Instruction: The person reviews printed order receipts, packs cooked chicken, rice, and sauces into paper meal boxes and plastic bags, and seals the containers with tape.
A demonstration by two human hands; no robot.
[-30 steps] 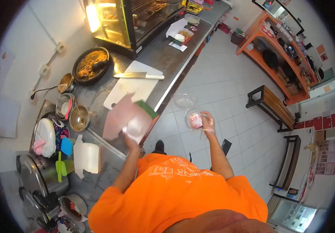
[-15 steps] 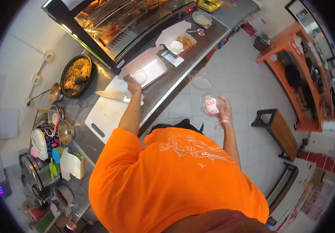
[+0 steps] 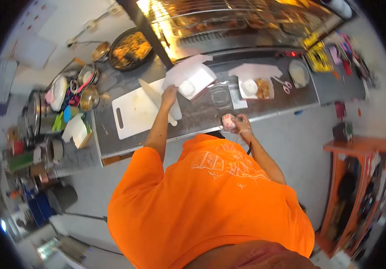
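Observation:
My left hand point(image 3: 169, 95) grips the near left corner of an open paper box point(image 3: 202, 80) on the counter. A white rounded mound point(image 3: 186, 88) sits in that box. My right hand point(image 3: 244, 128), seemingly in a thin clear glove, holds a white packet with red print point(image 3: 228, 121) over the counter's front edge. A clear plastic lid point(image 3: 219, 95) shows beyond the packet; whether they are joined I cannot tell. Under my left forearm a knife point(image 3: 151, 93) lies across a white cutting board point(image 3: 132, 110).
A second paper box point(image 3: 269, 93) holds a white mound and brown pieces, with pink scissors point(image 3: 286, 85) and a plastic tub point(image 3: 298, 74) to its right. A lit display case point(image 3: 228, 27) stands behind. A black pan of orange food point(image 3: 131, 49) and metal bowls point(image 3: 89, 97) are at left.
My view has turned to the right, so the counter runs more level. My right hand has brought the packet from over the floor to the counter's edge. My left hand stays at the box.

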